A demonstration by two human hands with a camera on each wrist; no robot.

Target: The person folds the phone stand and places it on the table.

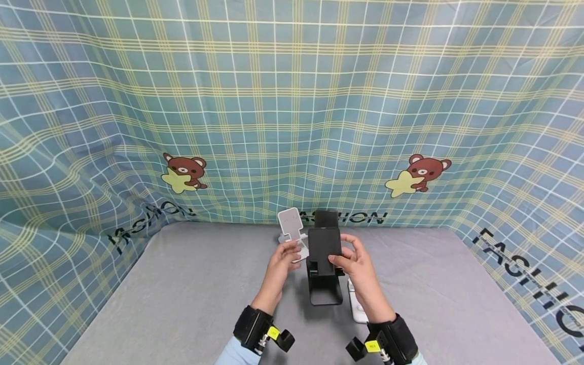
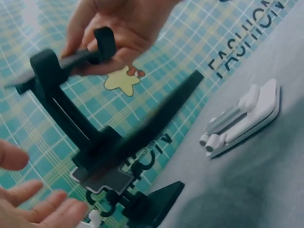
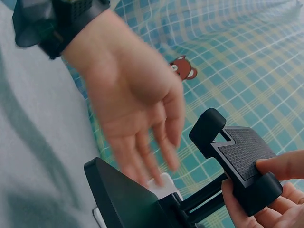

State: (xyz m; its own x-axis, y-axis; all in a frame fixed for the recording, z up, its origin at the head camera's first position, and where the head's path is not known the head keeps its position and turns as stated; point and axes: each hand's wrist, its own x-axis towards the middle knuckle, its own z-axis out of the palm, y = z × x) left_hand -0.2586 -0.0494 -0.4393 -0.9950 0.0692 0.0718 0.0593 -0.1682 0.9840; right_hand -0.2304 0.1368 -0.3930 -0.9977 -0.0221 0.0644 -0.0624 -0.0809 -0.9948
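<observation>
stand, black point(image 1: 324, 247), in half-curled right hand point(image 1: 358, 264)

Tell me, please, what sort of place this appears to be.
Probably a makeshift recording booth: checked cloth hangs on three sides of a grey table, and wrist-worn cameras are in view.

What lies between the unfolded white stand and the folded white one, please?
In the head view, the black stand, held by the right hand, is between the unfolded white stand and the folded white one.
</observation>
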